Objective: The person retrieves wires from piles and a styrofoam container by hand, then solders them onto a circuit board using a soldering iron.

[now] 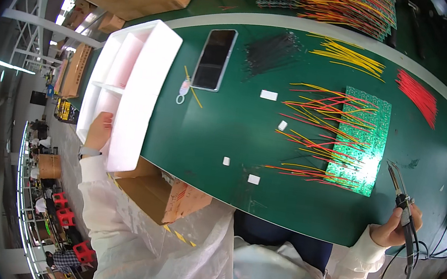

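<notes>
My right hand (401, 225) is closed around a soldering iron (407, 215) at the table's right side. The iron's metal tip points up and away, just right of a green circuit board panel (361, 142), apart from it. Red, yellow and black wires (309, 142) lie across the panel's left side, their free ends spread leftward over the table. At far left my left hand (100, 129) reaches into the near compartment of a white foam box (148, 91). Its fingers are bent together; whatever they hold is hidden.
Bundles of black (272, 50), yellow (351, 57) and red wires (418, 96) lie along the far side. A phone (214, 60), a key tag (184, 90) and small white pieces (268, 95) rest on the green table (225, 128). Wired boards (345, 9) are stacked behind. A cardboard box (171, 197) stands below the near edge.
</notes>
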Tool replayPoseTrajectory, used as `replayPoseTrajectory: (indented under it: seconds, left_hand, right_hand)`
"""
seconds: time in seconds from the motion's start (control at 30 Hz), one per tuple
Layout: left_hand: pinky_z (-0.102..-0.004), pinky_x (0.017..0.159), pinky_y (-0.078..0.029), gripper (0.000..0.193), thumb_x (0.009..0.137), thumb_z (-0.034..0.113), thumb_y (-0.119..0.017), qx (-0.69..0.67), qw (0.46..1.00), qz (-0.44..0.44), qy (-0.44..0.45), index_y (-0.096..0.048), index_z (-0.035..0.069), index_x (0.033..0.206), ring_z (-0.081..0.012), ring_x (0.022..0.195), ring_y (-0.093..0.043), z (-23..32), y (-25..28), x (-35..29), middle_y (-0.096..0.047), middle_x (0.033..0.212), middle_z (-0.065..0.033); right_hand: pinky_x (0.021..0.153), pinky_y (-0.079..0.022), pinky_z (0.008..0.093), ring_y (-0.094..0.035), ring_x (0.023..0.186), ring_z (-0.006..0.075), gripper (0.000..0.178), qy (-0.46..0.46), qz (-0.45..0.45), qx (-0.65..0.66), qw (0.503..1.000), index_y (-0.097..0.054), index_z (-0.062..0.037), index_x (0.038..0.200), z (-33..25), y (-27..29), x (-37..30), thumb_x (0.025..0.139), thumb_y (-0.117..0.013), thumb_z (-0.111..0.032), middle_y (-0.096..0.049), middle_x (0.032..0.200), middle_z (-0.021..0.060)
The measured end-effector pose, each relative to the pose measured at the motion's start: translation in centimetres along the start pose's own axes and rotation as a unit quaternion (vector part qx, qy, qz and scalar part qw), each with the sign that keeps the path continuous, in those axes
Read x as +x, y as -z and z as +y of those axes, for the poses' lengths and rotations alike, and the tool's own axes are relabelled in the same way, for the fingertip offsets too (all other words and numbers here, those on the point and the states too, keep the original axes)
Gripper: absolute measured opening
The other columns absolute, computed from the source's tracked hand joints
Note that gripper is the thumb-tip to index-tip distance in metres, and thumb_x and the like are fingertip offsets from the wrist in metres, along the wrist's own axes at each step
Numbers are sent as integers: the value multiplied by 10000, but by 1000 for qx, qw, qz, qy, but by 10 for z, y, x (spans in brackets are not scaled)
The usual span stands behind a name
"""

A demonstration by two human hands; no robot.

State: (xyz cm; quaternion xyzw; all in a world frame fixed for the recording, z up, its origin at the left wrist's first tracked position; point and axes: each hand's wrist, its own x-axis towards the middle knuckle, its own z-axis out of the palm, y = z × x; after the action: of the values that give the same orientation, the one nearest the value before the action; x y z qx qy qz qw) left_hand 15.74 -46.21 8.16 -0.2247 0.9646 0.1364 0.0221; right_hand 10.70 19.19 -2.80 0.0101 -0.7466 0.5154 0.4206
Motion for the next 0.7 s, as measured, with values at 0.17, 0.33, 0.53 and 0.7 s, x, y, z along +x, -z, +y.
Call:
replayPoseTrajectory:
  seconds: [0.17, 0.33, 0.53, 0.7]
  left_hand:
    - [-342, 821, -441, 404, 815, 153, -565, -62, 993, -98, -22, -424, -32, 1145, -274, 942, -539, -45, -29, 22, -533, 1029, -214]
    - [-371, 830, -426, 365, 833, 199, -532, 107, 991, -76, 7, -452, -38, 1099, -356, 952, -542, -43, -37, 25, -549, 1012, -247]
    - [-359, 776, -439, 277, 818, 176, -547, 26, 1000, -12, -3, -520, -33, 998, -316, 847, -584, -25, -31, 34, -597, 887, -216]
    - [-347, 743, -460, 262, 816, 147, -551, -17, 995, 52, -85, -528, -38, 1000, -296, 824, -592, -66, -48, 73, -604, 881, -203]
  right_hand:
    - [741, -427, 298, -503, 776, 183, 193, -6, -11, 17, 1000, -468, 6, 945, 3, 0, 1, 789, -573, -39, -512, 877, 124]
    - [745, -429, 290, -506, 794, 176, 198, -16, -21, 15, 1000, -469, 10, 950, 6, 2, 0, 787, -573, -29, -506, 894, 119]
    - [729, -431, 275, -507, 781, 169, 192, -4, -47, 17, 999, -471, 13, 951, 9, 5, 0, 787, -567, -15, -500, 893, 110]
    - [688, -423, 253, -503, 760, 156, 195, -5, -55, 30, 998, -472, 11, 955, 7, 1, 1, 788, -570, -16, -492, 882, 98]
